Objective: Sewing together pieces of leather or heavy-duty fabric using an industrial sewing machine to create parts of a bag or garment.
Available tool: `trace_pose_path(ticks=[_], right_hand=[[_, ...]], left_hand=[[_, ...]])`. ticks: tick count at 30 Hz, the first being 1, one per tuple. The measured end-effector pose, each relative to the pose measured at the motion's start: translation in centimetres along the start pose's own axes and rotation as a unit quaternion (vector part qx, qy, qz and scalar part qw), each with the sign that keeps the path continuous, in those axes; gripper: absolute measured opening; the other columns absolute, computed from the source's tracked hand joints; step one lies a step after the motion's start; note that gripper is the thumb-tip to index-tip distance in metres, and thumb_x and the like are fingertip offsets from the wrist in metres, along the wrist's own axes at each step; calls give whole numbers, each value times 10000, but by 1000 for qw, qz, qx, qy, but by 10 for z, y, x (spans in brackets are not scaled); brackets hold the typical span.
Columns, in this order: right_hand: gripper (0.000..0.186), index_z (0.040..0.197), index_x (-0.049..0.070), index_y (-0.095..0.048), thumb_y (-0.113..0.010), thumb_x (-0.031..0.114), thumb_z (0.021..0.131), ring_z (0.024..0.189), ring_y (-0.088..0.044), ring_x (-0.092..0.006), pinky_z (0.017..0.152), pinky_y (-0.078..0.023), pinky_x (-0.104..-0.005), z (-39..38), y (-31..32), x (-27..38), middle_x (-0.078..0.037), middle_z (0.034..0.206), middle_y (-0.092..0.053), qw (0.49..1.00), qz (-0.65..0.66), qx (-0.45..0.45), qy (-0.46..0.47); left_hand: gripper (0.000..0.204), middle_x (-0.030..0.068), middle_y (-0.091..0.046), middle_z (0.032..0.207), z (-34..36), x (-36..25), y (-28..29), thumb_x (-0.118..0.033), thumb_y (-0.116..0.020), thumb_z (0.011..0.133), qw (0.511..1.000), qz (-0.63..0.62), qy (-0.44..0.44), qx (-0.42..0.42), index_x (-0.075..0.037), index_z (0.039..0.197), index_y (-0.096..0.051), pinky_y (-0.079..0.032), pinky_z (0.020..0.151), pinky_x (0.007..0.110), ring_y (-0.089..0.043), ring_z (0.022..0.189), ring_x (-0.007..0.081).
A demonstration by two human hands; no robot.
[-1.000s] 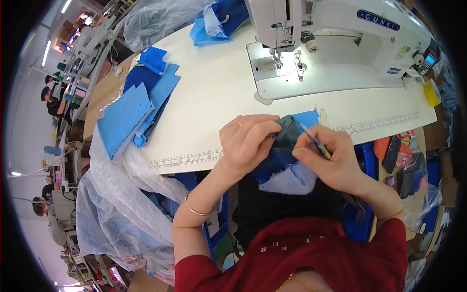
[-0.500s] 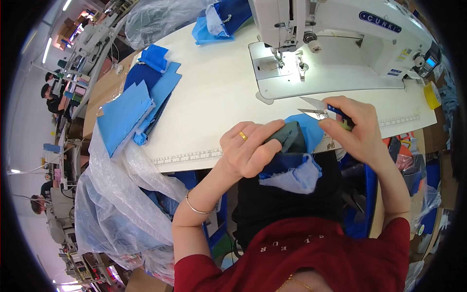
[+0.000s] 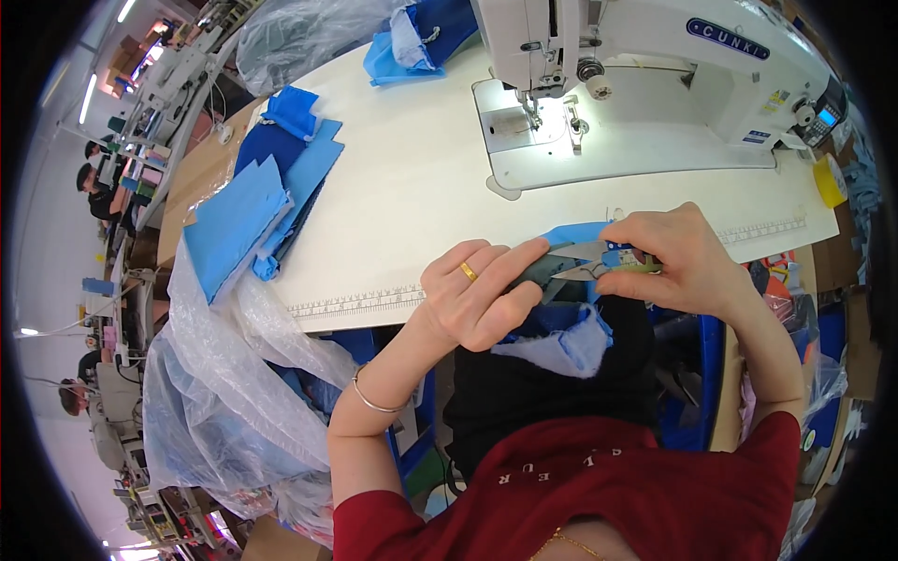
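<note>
My left hand (image 3: pixel 482 292) is closed on a sewn fabric piece (image 3: pixel 561 348) in blue, dark green and white, at the table's front edge. Its fluffy white lower part hangs over my lap. In my right hand (image 3: pixel 669 262) is a pair of thread snips (image 3: pixel 585 262), gripped between thumb and fingers. The two pointed blades are apart and lie over the dark green part, close to my left fingertips. Part of the fabric is hidden behind my fingers and the blades.
A white sewing machine (image 3: pixel 645 122) with a lit needle area stands at the back right. Blue fabric pieces (image 3: pixel 238 220) are stacked at the left, and more blue fabric (image 3: pixel 412 47) lies at the back. Yellow tape (image 3: pixel 829 180) sits at the right edge; clear plastic sheeting (image 3: pixel 224 393) hangs at the left.
My right hand has brought the snips down and left, from beyond the fabric to over its dark green part. My left hand keeps its hold, almost in place.
</note>
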State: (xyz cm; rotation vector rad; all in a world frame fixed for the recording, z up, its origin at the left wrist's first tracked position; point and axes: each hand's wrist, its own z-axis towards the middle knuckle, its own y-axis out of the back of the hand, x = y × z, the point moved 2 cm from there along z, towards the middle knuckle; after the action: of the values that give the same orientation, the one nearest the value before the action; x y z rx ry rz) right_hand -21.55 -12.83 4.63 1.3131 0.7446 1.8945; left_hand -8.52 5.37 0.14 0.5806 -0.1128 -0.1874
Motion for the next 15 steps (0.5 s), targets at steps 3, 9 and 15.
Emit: trace_pose_path(ticks=[3, 9, 15], right_hand=[[316, 915, 74, -633, -737, 336, 774, 569, -595, -224, 498, -434, -295, 0, 0, 0, -60, 721, -629, 1000, -20, 1, 14], [303, 898, 75, -627, -730, 336, 783, 561, -585, -234, 491, -429, -303, 3, -3, 5, -61, 702, -618, 1000, -23, 10, 15], [272, 860, 82, -627, -721, 329, 793, 546, -574, -240, 484, -417, -306, 4, -8, 2, -71, 651, -595, 999, 35, 32, -10]], left_hand=[[219, 164, -676, 947, -2, 2, -3, -66, -652, 733, 1000, -14, 0, -19, -71, 866, -478, -496, 567, 274, -612, 604, 195], [188, 168, -676, 942, -6, 4, -1, -87, -627, 711, 999, -33, 6, -28, -54, 851, -506, -488, 574, 277, -612, 602, 201], [190, 162, -677, 940, -7, 5, -2, -75, -629, 718, 998, -49, 9, -41, -58, 858, -502, -489, 576, 277, -612, 602, 203]])
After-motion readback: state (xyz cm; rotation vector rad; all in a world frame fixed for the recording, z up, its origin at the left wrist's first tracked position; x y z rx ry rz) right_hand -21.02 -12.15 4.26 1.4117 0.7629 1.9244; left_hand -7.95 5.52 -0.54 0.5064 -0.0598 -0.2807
